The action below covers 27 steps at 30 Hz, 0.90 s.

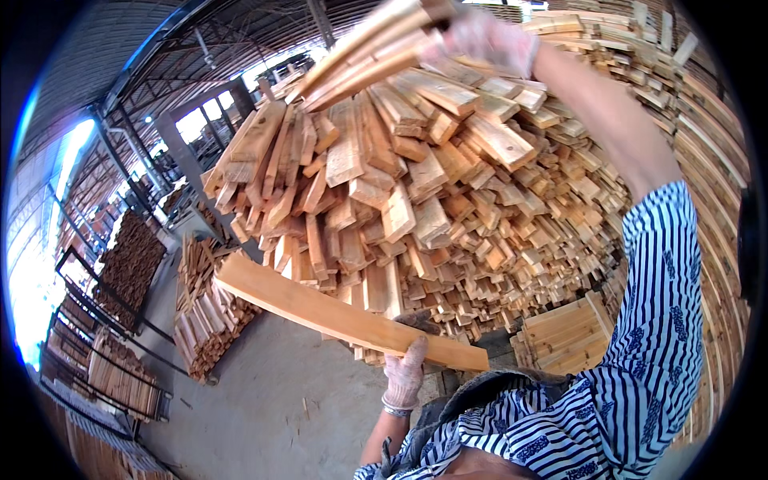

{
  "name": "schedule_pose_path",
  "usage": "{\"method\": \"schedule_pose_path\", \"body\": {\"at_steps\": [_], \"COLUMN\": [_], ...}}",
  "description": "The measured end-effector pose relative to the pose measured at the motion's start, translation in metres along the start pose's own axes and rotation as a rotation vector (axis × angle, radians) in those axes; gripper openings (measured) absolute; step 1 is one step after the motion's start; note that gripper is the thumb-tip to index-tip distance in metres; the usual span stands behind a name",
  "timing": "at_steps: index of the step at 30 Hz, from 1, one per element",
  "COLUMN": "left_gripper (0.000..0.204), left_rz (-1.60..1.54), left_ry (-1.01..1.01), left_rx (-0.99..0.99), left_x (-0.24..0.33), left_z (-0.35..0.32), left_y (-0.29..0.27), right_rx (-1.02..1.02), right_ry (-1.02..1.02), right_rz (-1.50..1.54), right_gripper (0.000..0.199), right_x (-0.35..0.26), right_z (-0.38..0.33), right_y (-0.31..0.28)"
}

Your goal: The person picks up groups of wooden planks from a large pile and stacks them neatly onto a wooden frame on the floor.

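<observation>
My left hand (406, 376), in a pale work glove, grips a long, smooth wooden board (320, 308) near its right end, thumb over its face. The board slants across in front of a big stack of wooden boards (416, 184), its far end up to the left. My right arm reaches up over the stack. There my gloved right hand (490, 44), blurred by motion, is closed around the end of a few raised wooden boards (372, 56), also partly blurred; its fingertips are hard to make out.
Low at the right lies a panel of joined planks (564, 332). More board stacks (212, 312) stand on the concrete floor (256, 392) to the left, beside dark metal racks (104, 344). Long boards (712, 184) line the right side. A steel post (136, 144) rises at the left.
</observation>
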State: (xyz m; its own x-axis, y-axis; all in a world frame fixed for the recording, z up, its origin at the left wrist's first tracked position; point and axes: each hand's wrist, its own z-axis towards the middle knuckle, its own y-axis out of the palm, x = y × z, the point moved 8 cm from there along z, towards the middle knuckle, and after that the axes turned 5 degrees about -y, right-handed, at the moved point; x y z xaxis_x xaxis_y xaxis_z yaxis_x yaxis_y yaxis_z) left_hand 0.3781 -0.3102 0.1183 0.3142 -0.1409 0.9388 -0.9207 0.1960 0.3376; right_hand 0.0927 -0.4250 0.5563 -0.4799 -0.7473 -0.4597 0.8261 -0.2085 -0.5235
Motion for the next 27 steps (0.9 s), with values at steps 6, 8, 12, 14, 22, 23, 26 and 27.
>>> {"method": "schedule_pose_path", "body": {"at_steps": [6,8,12,14,22,23,26,27], "left_gripper": [0.052,0.052,0.054,0.052,0.050,0.050,0.048,0.049], "left_rz": [-0.063,-0.103,-0.217,-0.207,-0.308,-0.272,-0.242,-0.248], "left_ry": [-0.008,-0.050,-0.068,-0.006,0.011,0.003,0.018,0.017], "left_rx": [-0.178,-0.200,-0.327,-0.271,-0.213,-0.182,-0.163,-0.179], "left_x": [0.026,0.034,0.044,0.041,0.042,0.036,0.040,0.046], "left_z": [0.025,0.032,0.028,0.033,0.017,0.019,0.015,0.013], "left_y": [0.046,0.064,0.103,0.081,0.077,0.065,0.054,0.056], "right_rx": [-0.188,-0.520,-1.115,-0.951,-0.603,-0.596,-0.502,-0.523], "right_ry": [0.785,0.485,0.310,0.487,0.559,0.560,0.341,0.363], "right_rz": [0.772,0.097,-0.865,-0.920,-1.015,-0.969,-0.974,-0.988], "right_gripper": [0.048,0.059,0.065,0.071,0.117,0.117,0.113,0.110], "right_x": [0.053,0.015,0.009,-0.005,0.032,0.035,0.035,0.042], "right_z": [-0.128,-0.130,-0.133,-0.101,-0.064,-0.059,-0.038,-0.037], "right_y": [0.091,0.095,0.080,0.103,0.106,0.105,0.102,0.105]}}
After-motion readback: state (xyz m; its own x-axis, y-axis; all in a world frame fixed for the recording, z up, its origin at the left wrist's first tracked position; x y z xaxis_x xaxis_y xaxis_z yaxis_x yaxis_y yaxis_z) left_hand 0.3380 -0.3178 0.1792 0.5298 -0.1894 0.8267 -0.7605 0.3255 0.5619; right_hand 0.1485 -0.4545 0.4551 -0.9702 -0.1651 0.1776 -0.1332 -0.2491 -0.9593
